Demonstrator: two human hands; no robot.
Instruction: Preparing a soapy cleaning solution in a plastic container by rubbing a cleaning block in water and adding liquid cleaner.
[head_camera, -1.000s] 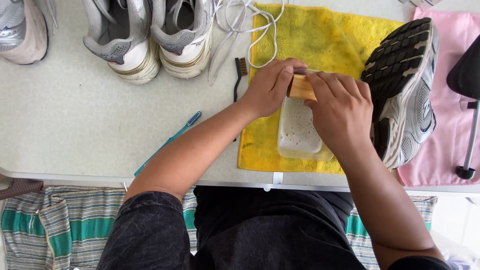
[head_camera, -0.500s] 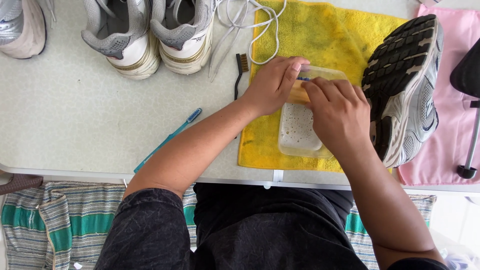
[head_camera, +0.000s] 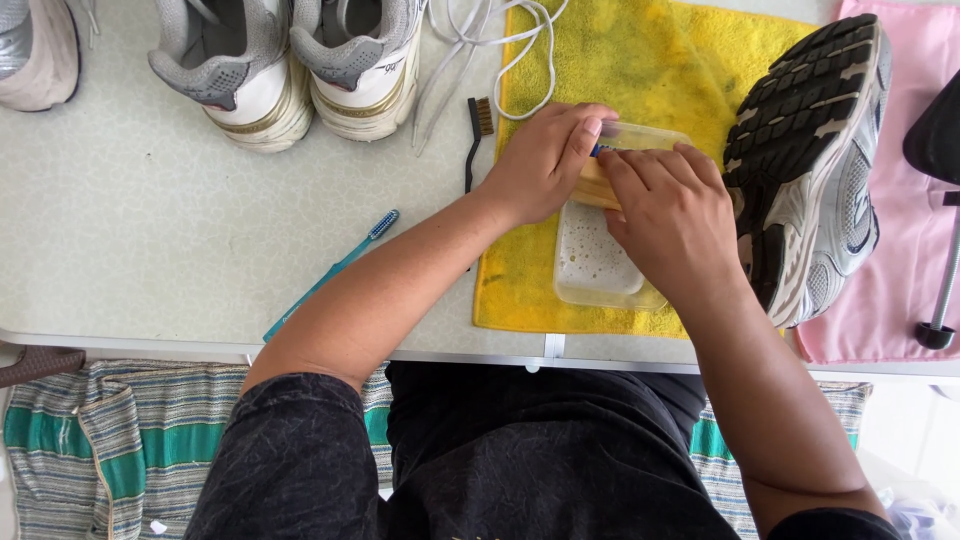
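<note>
A clear plastic tub (head_camera: 598, 270) holding soapy water rests on a yellow towel (head_camera: 640, 60). My left hand (head_camera: 545, 160) and my right hand (head_camera: 675, 215) meet over the tub's far end. Together they grip a wooden brush (head_camera: 594, 186), mostly hidden by the fingers, with a small blue piece showing at my left fingertips. A grey running shoe (head_camera: 815, 170) lies on its side on the towel, sole facing my right hand.
A pair of grey and white shoes (head_camera: 290, 60) stands at the back, with loose white laces (head_camera: 480, 50) beside them. A small black wire brush (head_camera: 475, 135) and a blue toothbrush (head_camera: 335, 272) lie on the table. A pink cloth (head_camera: 905, 250) covers the right end.
Both hands have lowered the wooden brush toward the tub's far end, and the fingers now cover more of it.
</note>
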